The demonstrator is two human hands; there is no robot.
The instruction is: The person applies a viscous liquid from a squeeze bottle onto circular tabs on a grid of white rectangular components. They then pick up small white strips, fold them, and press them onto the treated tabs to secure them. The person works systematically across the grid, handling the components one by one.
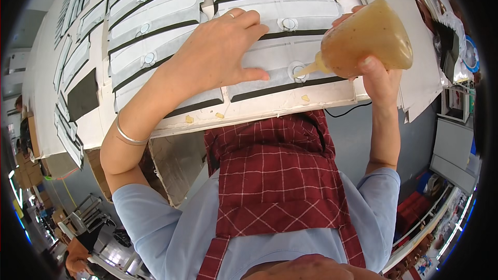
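Note:
My right hand [381, 78] grips a squeeze bottle [371, 39] of amber, glue-like liquid, tilted with its nozzle pointing left and down. The nozzle tip is at a small round disc [298, 68] on the nearest white panel with black edging [272, 75]; whether it touches cannot be made out. My left hand [220, 46] lies over the panels to the left, empty, with its thumb stretched out apart from slightly bent fingers. Further panels [155, 13] of the same kind, several with a round disc, overlap in two columns beyond and beside that hand.
The table's front edge [259, 111] runs close to my apron, with small yellowish bits [305, 98] on it. A loose black piece [83, 95] and narrower white-and-black strips [77, 62] lie at the left. Pale sheets [420, 85] stick out at the table's right side.

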